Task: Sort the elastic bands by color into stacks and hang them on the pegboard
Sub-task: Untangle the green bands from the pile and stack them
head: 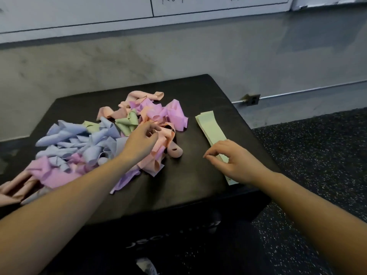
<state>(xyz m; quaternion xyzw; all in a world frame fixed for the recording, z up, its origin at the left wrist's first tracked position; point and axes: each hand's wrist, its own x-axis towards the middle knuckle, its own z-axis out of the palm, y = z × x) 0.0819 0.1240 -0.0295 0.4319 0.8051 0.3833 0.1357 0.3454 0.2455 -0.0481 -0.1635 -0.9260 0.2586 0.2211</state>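
left hand (pixel 142 138) fingers curled in crumpled pastel band heap (pixel 103 139) | right hand (pixel 228 157) fingers bent, resting on flat green band stack (pixel 211 128) by black box (pixel 188 185) right edge | bare matte top between

Tangled pile of elastic bands (pixel 111 139) on the black box (pixel 198 92): blue at its left, pink and purple near-left and centre, peach at the back and middle, some green. Flat pale-green stack (pixel 211 129) lies apart, toward the box's right edge.
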